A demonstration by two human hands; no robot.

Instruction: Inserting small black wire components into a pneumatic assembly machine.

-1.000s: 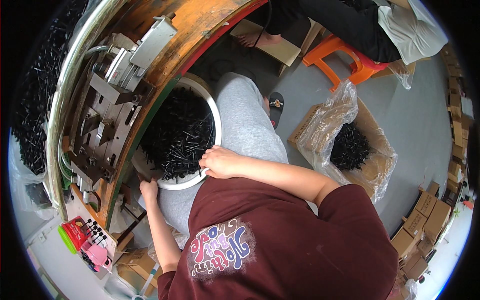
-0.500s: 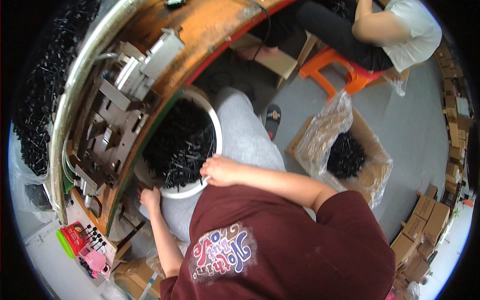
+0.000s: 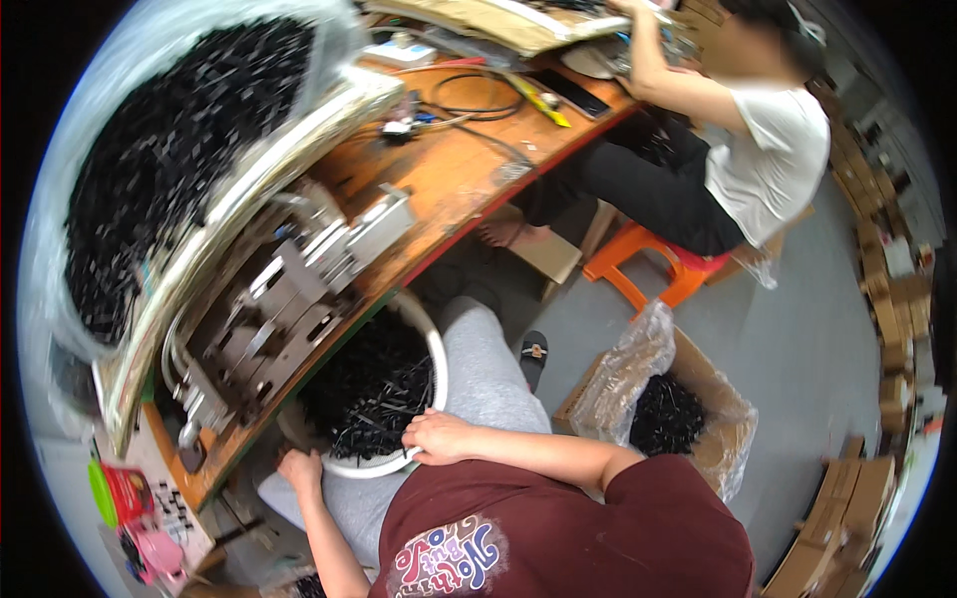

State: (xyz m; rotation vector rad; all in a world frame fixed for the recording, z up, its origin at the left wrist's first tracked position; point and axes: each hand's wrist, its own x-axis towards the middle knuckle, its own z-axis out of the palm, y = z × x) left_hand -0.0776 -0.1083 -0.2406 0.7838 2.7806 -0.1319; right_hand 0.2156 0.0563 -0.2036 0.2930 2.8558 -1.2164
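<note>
On my lap, partly beneath the table edge, rests a round white tub (image 3: 442, 371) full of small black plastic parts (image 3: 384, 404). My right hand (image 3: 439, 437) is closed over the rim on its near right side, fingers curled inward. Lower on the left, my left hand (image 3: 299, 466) holds the tub's near left edge with bent fingers; some of its fingertips are hidden. Just beyond the tub, a metal jig with clamps (image 3: 289, 294) is on the wooden table (image 3: 459, 169).
Black parts (image 3: 189, 149) fill a large plastic-lined container behind the jig. A lined cardboard box (image 3: 733, 439) of black parts stands right on the floor. Another person (image 3: 768, 149) sits on an orange stool (image 3: 638, 274). Cartons (image 3: 837, 518) line the right side.
My view has tilted up, so the scene sits lower and more of the far table and the other person shows. Both hands stay on the tub's rim.
</note>
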